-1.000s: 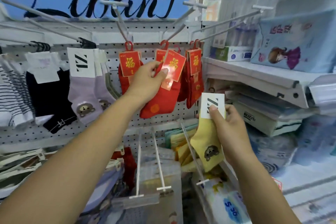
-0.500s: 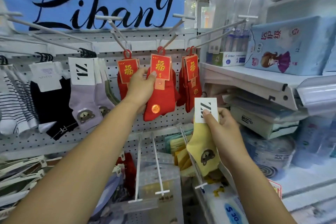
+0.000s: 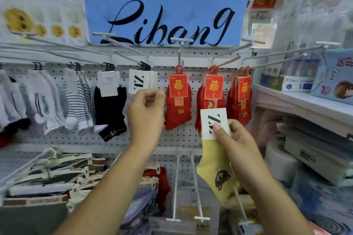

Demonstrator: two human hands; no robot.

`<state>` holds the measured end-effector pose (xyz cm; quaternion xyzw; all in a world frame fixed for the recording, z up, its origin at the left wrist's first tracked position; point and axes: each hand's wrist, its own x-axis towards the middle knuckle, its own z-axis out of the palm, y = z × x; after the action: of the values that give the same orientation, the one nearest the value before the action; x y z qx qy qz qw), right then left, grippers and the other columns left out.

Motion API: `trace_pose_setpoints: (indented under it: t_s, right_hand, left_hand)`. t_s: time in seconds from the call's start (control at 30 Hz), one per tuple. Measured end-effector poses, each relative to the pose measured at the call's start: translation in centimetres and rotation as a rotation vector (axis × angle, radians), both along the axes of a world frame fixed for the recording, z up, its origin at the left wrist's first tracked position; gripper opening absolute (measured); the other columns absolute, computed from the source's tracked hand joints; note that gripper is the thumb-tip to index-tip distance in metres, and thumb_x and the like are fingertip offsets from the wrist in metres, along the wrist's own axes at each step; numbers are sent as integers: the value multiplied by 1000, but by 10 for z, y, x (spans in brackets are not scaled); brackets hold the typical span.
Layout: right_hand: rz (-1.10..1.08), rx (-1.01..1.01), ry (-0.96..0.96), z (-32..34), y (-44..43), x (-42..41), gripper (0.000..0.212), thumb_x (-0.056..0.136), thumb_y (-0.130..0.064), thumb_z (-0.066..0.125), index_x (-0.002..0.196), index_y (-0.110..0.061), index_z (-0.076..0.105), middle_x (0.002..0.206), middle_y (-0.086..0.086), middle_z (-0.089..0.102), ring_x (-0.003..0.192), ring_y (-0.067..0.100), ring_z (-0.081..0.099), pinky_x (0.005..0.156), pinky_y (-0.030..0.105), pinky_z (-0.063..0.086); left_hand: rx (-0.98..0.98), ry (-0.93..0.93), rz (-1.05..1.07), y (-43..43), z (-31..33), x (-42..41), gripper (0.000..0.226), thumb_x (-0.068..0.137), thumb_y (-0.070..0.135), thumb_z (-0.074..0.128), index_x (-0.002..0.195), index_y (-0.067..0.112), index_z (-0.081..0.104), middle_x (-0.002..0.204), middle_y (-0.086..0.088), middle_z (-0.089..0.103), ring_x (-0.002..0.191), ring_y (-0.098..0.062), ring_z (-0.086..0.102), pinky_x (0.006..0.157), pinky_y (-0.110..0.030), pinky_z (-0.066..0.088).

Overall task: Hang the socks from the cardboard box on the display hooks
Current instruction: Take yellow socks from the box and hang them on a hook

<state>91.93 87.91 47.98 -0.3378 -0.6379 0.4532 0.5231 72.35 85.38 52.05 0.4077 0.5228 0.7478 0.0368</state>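
1. Yellow sock [image 3: 215,170] — the one with the bear face — is hanging from the right hand [image 3: 236,139] in front of the pegboard [image 3: 181,137], low and right of its middle. It is dangling just below the red socks [image 3: 178,108] and is not resting on any hook.
2. The right hand is pinching the sock's white card [image 3: 214,123]. The thumb is pressing on the printed front and the other fingers are curling round behind.
3. The left hand [image 3: 146,114] is hovering just left of the red socks, partly covering the lilac socks [image 3: 127,102]. Its fingers are curling in toward the palm and nothing is showing between them.
4. Judging by this, the hanging step is under way. One sock is being carried at the pegboard and is not yet threaded on.
5. The lilac socks are carrying the same black-and-white card, so their hook [image 3: 127,48], on the pegboard's upper row, is looking like the likely home.
6. The next move is calling for raising the card up and left to that hook's free end, lining up the hanger and sliding it back along the wire.
7. No hanger is showing on the yellow sock's card — it may be hiding behind the top edge, so the free hand may be needed to steady it.
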Motion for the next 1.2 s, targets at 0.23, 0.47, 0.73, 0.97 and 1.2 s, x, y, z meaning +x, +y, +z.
trace_pose_setpoints:
  t_s: [0.23, 0.47, 0.73, 0.97, 1.2]
  right_hand:
    - [152, 113, -26, 38, 1, -79, 12, 98, -34, 61, 97, -24, 67, 92, -3, 78, 83, 18, 73, 78, 42, 57]
    - [128, 204, 32, 71, 26, -142, 7, 96, -29, 65, 102, -26, 61, 93, -3, 77, 84, 16, 73, 79, 44, 59]
    - [83, 351, -24, 85, 36, -170, 23, 97, -23, 63, 113, -32, 49, 103, -5, 72, 95, 13, 68, 79, 29, 53]
    - [116, 337, -49, 83, 38, -177, 20, 95, -21, 66, 104, -27, 49, 88, -10, 72, 85, 10, 70, 73, 32, 56]
    - [110, 305, -69, 78, 47, -183, 24, 93, -20, 69, 98, -27, 46, 98, -2, 73, 91, 17, 71, 81, 40, 58]
  left_hand:
    - [185, 174, 209, -44, 35, -40, 26, 91, 37, 74, 111, 25, 62, 104, 12, 69, 98, 2, 65, 81, -15, 50]
    - [158, 358, 223, -54, 57, -51, 20, 93, 35, 72, 111, 29, 66, 108, 17, 71, 106, -4, 67, 93, -41, 55]
    - [155, 387, 236, -57, 66, -55, 9, 97, 28, 68, 90, 33, 68, 86, 21, 72, 85, 7, 67, 73, -6, 46]
    - [126, 428, 242, -61, 65, -59, 13, 97, 29, 68, 87, 36, 67, 92, 24, 71, 86, 4, 67, 74, -7, 46]
    - [98, 413, 226, -64, 63, -59, 14, 98, 28, 68, 89, 38, 67, 90, 23, 71, 85, 2, 67, 75, -11, 48]
